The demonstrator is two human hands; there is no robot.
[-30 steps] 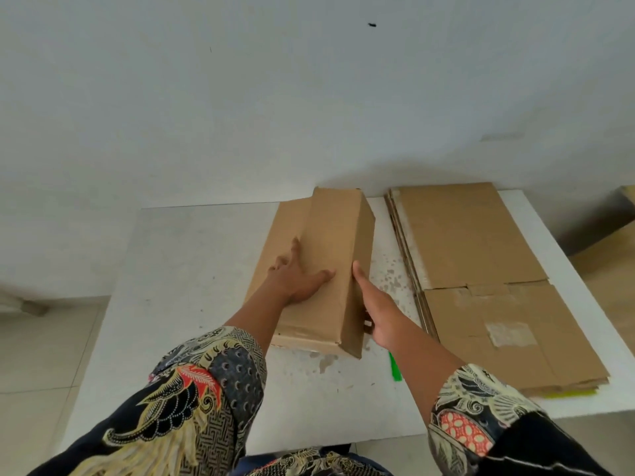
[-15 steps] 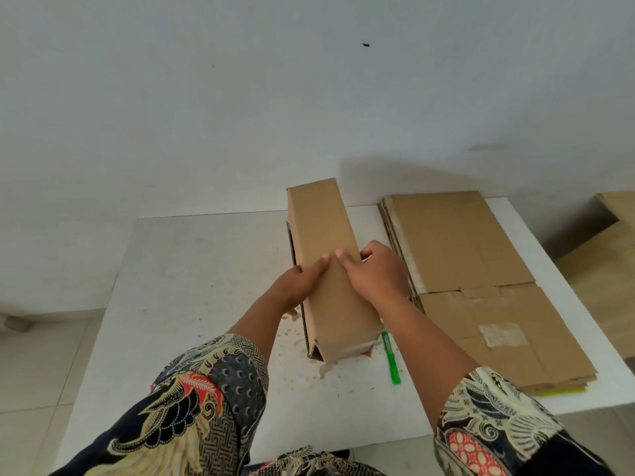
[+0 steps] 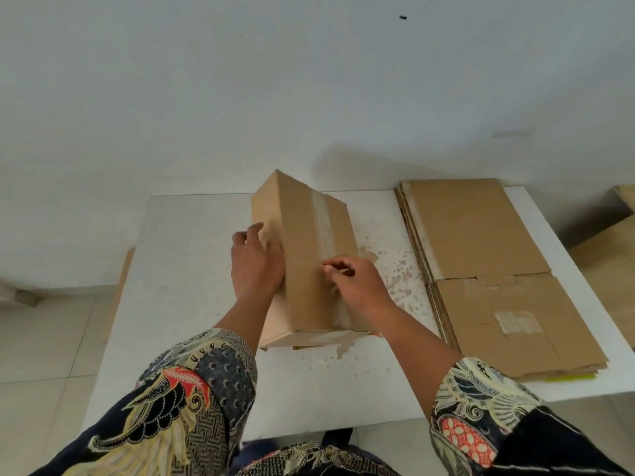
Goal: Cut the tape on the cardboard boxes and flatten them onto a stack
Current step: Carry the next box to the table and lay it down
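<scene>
Head view: box (image 3: 305, 255) stands mid-table (image 3: 178, 269), tape (image 3: 326, 225) up; left hand (image 3: 254, 266) flat against its left side, right hand (image 3: 357, 286) pinching at the tape; stack (image 3: 488, 269) lies right

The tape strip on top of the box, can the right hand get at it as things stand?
Probably yes. The right hand already lies on top of the box, fingertips at the tape strip, with nothing over it; the left hand rests on the box's left side.

far cardboard pile (image 3: 615, 255) cut by right edge, box (image 3: 309, 255) near face partly behind both forearms, tape (image 3: 326, 225) end under right hand (image 3: 357, 286)
</scene>
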